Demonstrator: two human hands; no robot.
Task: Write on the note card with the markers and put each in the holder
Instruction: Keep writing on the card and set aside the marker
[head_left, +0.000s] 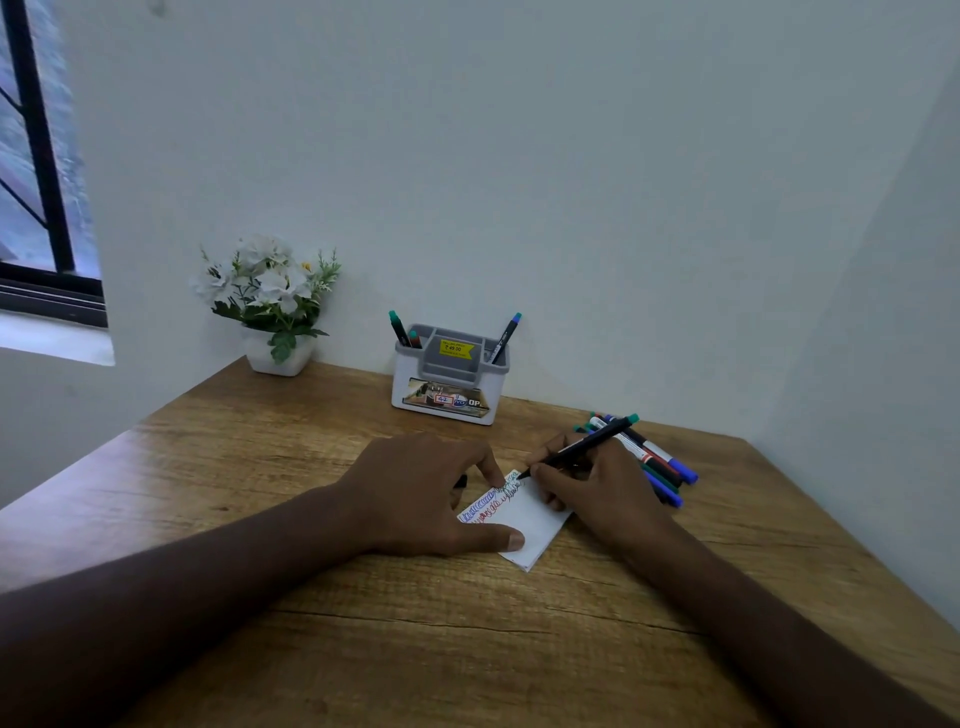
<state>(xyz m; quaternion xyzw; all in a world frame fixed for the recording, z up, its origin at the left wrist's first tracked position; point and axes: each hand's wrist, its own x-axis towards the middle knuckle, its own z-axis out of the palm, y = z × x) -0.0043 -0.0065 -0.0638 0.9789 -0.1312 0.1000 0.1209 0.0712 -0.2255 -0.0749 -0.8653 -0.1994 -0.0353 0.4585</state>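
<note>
Paper note card (524, 535) lies flat on the counter (311, 623), light and prone to sliding; left hand (426, 493) presses it with spread fingers. Right hand (597, 493) pinches a green-capped marker (582, 449) near its tip, a rigid, light barrel. Beyond this hand, loose markers (660, 462) crowd the route to the holder (449, 374).

Just one head-worn wide-angle cam, looking forward and down over the wooden desk (363, 613) toward the wall corner (769, 364), pretty close in.
</note>
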